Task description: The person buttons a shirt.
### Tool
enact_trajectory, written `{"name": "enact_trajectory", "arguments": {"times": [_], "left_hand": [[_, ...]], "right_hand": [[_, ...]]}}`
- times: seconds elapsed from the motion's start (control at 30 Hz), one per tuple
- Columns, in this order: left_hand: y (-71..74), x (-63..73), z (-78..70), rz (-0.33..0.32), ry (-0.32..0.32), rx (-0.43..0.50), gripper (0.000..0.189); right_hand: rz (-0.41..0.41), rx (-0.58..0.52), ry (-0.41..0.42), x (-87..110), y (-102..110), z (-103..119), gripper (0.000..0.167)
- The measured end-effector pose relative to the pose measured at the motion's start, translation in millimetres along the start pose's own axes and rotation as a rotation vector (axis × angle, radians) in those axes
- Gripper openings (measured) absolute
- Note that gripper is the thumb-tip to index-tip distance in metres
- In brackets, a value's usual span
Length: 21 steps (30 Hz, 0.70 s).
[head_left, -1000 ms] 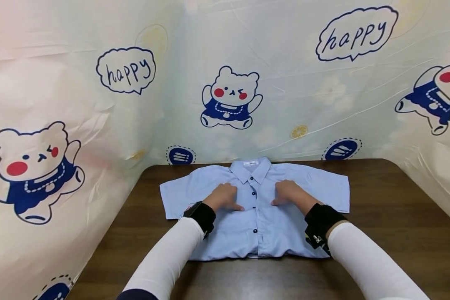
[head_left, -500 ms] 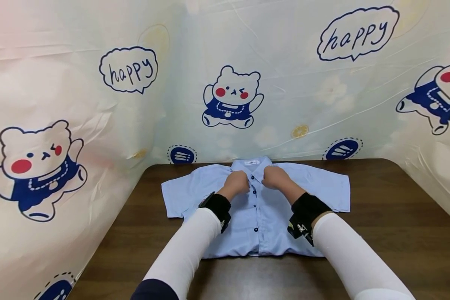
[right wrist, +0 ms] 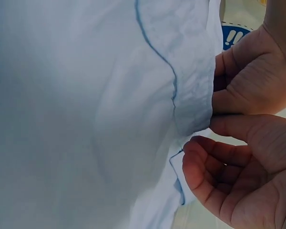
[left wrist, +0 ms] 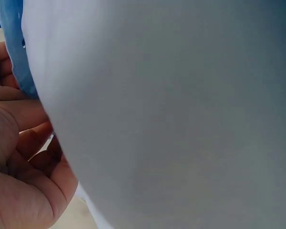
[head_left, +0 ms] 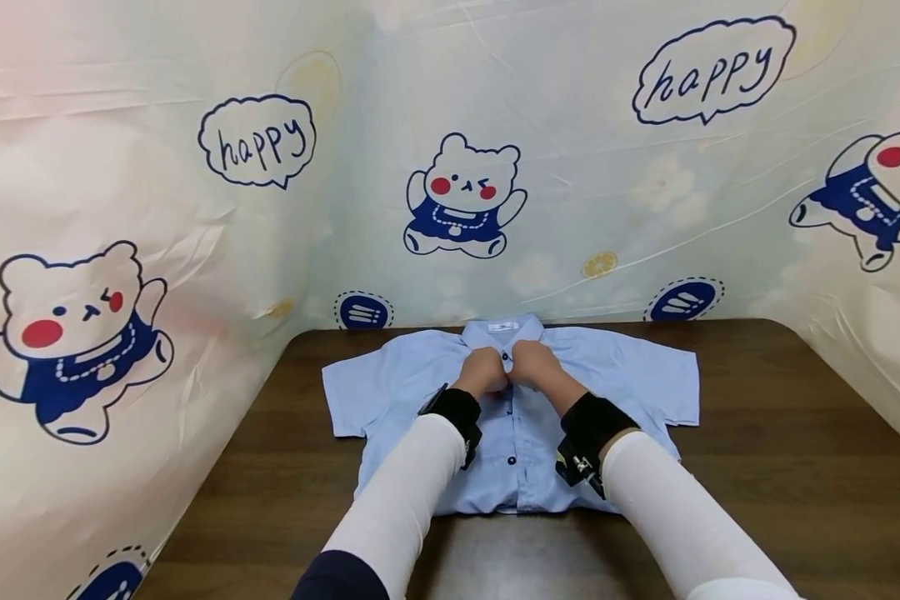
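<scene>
A light blue short-sleeved shirt [head_left: 532, 450] lies front up, its collar [head_left: 521, 329] at the far side and dark buttons [head_left: 512, 460] down the front. My left hand [head_left: 483, 372] and right hand [head_left: 534, 363] meet at the button strip below the collar. Both pinch the shirt's front there with curled fingers. In the right wrist view, the right hand [right wrist: 252, 167] has thumb and fingertips at the strip's edge [right wrist: 195, 105]. The left wrist view is mostly filled by pale cloth [left wrist: 157, 114], with the left hand [left wrist: 19, 176] beside it. The button between the fingers is hidden.
The shirt lies on a dark brown wooden table [head_left: 780, 450], near its far edge. Behind and beside the table hangs a pale curtain [head_left: 585, 167] printed with cartoon bears.
Both hands have moved away from me and inward, from the shirt's chest to the button strip, where they now meet and pinch the cloth. The shirt has stayed in place.
</scene>
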<state>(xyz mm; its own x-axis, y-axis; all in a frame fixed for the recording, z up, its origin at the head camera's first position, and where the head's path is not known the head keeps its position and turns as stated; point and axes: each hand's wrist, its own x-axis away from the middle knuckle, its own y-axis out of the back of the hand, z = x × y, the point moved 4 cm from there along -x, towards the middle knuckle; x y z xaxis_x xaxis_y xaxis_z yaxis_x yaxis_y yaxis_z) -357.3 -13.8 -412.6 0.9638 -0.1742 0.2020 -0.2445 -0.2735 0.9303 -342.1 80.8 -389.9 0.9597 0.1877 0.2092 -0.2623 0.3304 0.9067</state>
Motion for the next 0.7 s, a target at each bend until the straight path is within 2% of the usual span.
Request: {"name": "enact_trajectory", "arguments": {"times": [0.23,0.4,0.53,0.63,0.7], "left_hand": [[1.5,2.8,3.6,-0.002,0.023,0.057,0.016],[7.0,8.2,10.0,-0.001,0.062,0.202,0.013],[2.5,7.2,19.2,0.03,0.137,0.499,0.011],[-5.0,5.7,25.1,0.077,0.207,0.75,0.008],[-7.6,6.3,27.2,0.09,0.236,0.861,0.007]], "right_hand": [[-0.024,0.012,0.014,1.9,-1,5,0.007],[-0.053,-0.014,0.056,5.5,1,3,0.025],[-0.07,-0.087,0.097,8.9,3,1,0.035],[-0.068,-0.167,0.093,10.6,3,-2,0.029],[-0.064,-0.224,0.076,11.7,3,-5,0.022]]}}
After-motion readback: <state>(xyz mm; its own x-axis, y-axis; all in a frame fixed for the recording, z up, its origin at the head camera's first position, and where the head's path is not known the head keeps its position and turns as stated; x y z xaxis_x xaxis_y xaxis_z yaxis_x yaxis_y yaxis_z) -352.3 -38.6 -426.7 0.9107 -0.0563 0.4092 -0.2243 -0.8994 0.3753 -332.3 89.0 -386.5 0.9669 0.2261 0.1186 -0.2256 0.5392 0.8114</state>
